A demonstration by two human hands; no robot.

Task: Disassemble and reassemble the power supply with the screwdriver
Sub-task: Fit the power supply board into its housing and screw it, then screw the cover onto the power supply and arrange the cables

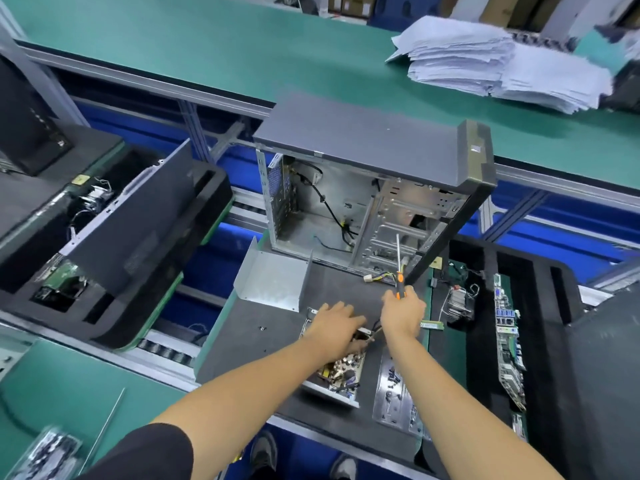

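PSU (341,370) sits open on the table (249,327), board exposed, just in front of the case (363,202). Left hand (337,323) lies on it, fingers fairly straight, steadying. Right hand (403,311) grips the screwdriver (399,268), tip up. Advice: pin the PSU, seat the tip square before turning. Count: 1 PSU, 1 screwdriver, 1 cover (273,275), 1 loose screw (262,328).

Right hand (403,313) grips screwdriver (399,271) — left hand (337,322) on power supply (341,367).

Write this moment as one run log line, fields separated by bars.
stage: disassembly | left hand: rests on opened power supply | right hand: grips screwdriver, tip up | cover: off, behind
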